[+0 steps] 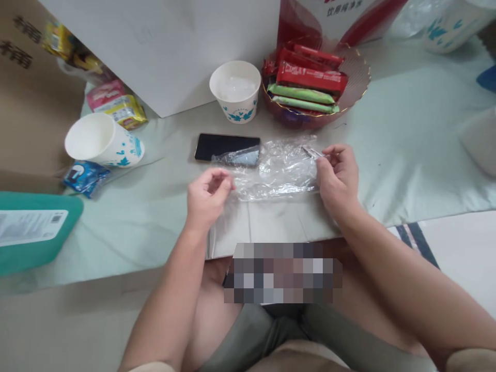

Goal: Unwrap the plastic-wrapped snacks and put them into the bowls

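Note:
A crinkled clear plastic bag [284,168] stretches between my two hands above the table's front edge. My left hand [209,194] pinches its left end with thumb and fingers. At the other end, my right hand [339,175] is closed on the bag's right side, where a small strip with dark marks [311,151] shows by the fingertips. Just behind the bag lies a black phone [227,147], its right part covered by the see-through film. Below, a pixelated patch [282,274] over my lap hides what is there.
A paper cup [239,106] stands behind the phone, beside a gold-rimmed bowl [360,88] of wrapped snacks. To the left, another paper cup [96,139] lies tilted near a blue wrapper [85,177], colourful packets [118,106] and a green container [42,263]. White and brown boxes stand behind.

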A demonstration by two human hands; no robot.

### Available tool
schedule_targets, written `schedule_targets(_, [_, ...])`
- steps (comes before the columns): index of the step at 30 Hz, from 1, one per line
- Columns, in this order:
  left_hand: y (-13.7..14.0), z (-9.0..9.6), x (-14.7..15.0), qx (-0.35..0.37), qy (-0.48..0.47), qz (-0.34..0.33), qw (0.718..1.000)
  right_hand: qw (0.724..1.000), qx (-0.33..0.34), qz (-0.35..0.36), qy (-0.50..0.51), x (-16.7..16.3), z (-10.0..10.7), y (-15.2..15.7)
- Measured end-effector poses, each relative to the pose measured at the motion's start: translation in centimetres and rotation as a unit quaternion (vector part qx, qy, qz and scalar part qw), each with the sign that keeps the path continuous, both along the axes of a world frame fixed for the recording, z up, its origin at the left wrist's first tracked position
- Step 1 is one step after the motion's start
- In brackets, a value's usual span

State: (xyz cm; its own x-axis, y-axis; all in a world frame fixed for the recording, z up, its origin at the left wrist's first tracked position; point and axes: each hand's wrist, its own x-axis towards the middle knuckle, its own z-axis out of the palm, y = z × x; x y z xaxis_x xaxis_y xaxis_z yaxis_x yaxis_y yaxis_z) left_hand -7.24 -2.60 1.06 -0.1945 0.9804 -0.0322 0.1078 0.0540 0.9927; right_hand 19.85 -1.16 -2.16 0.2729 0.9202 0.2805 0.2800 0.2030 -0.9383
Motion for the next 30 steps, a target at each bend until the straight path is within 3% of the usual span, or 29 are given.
schedule_targets(3, [0.7,0.0,0.6,-0.004,-0.024,0.054,0.998,0.998,-0.014,0.063,0.000,0.2,0.5,-0.3])
schedule_targets(6, [1.4,0.4,0.5,-0.031,-0.033,0.064,0.997,0.993,-0.033,0.116,-0.020,0.0,0.9,-0.7])
schedule_targets(9, [1.7,0.8,0.0,-0.054,-0.013,0.062,0.997,0.993,-0.062,0.090,-0.053,-0.1,1.0,-0.5])
schedule_targets(13, [1.9,0.6,-0.9,-0.047,0.037,0.081,0.995,0.997,-0.056,0.045,-0.021,0.1,0.9,-0.1])
schedule_targets(16, [2.1,0.2,-1.3,-0.046,0.062,0.111,0.991,0.996,-0.047,0.075,-0.017,0.2,0.8,-0.2])
schedule_targets(20, [2.2,-0.1,-1.4,-0.047,0.073,0.150,0.985,0.991,-0.054,0.086,-0.091,0.1,0.8,-0.6])
schedule_targets(23, [2.2,-0.3,-1.3,-0.057,0.089,0.151,0.983,0.988,-0.022,0.028,-0.148,0.3,1.1,-0.2])
schedule_targets(27, [2.1,-0.5,-1.1,-0.055,0.169,0.120,0.977,0.973,0.084,-0.038,-0.212,0.5,1.7,-0.3])
schedule_targets(30, [2.2,-0.8,-0.9,-0.040,0.253,0.101,0.961,0.954,0.156,0.064,-0.248,-0.7,2.1,-1.6])
